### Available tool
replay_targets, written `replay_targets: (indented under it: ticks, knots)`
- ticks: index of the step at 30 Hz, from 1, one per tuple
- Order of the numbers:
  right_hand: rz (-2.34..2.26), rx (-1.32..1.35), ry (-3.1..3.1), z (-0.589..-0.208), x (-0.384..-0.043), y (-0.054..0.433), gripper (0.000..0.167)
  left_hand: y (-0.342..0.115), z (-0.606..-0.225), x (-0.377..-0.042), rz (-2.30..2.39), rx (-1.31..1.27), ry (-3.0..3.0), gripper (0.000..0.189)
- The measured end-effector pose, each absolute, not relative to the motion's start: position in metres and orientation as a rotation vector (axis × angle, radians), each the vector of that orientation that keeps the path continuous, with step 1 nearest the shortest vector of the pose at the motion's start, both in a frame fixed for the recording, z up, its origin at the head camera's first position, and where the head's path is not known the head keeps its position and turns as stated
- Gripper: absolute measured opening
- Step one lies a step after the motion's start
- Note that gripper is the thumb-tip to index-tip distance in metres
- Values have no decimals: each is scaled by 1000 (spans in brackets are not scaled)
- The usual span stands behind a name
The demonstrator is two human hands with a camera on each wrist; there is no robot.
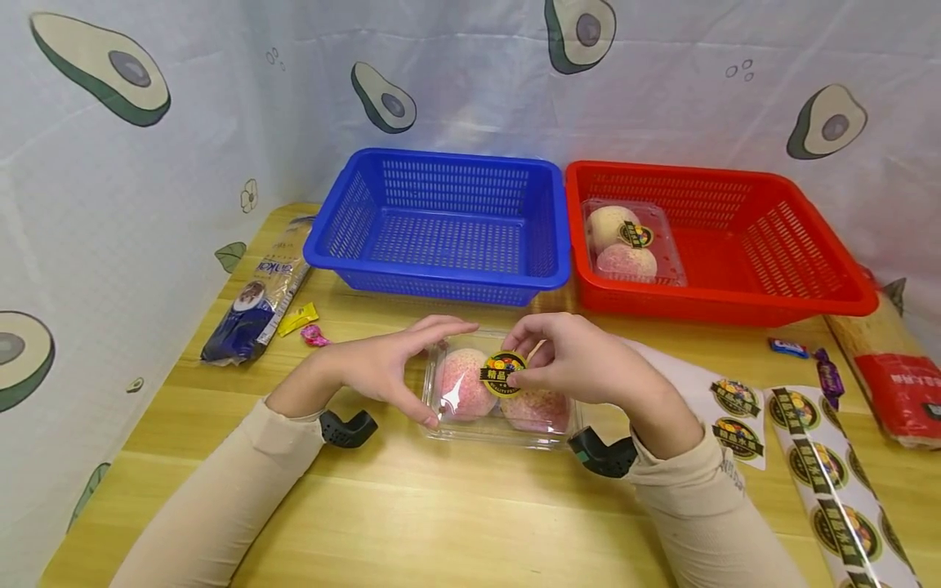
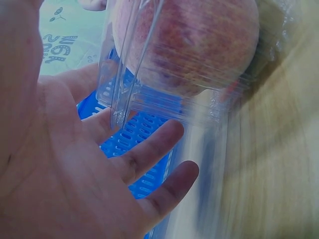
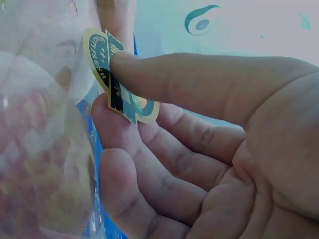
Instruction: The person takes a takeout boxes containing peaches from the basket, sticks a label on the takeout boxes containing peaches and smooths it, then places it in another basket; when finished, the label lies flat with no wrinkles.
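Observation:
A clear plastic fruit box (image 1: 485, 438) with two pink-and-cream peaches (image 1: 465, 390) inside lies on the table before me. My left hand (image 1: 378, 369) spans the box's left end, thumb by the near corner and index finger by the far one; its fingers are spread and fairly straight in the left wrist view. Over the lid, my right hand (image 1: 588, 359) pinches a round black-and-gold sticker (image 1: 503, 374) between thumb and fingertips. The right wrist view shows this sticker (image 3: 117, 79) held tilted beside the box, partly covered by the thumb.
Behind stand a blue basket (image 1: 434, 282) and a red basket (image 1: 720, 310), the red one holding another stickered peach box (image 1: 672, 253). Sticker sheets (image 1: 827, 490) lie at right. Candies (image 1: 297, 318) and packaged food (image 1: 257, 302) lie left; a red-labelled packet (image 1: 900, 392) lies far right.

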State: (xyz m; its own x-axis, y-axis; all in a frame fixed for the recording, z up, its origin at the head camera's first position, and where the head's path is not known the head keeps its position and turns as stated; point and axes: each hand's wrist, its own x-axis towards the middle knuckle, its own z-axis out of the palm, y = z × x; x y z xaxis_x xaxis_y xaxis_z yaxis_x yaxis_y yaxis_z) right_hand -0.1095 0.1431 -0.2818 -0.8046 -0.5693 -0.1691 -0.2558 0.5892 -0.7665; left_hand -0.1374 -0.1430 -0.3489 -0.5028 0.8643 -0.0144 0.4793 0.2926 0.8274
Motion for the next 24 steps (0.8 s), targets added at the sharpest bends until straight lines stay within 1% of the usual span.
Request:
replay_targets:
  ticks: [8, 24]
  knots:
    - [-1025, -624, 2508, -283, -106, 140, 26, -142, -351, -138, 1114, 1210, 2101, 113]
    - [-813, -634, 2715, -281, -97, 127, 25, -143, -350, -137, 1134, 1197, 2089, 113]
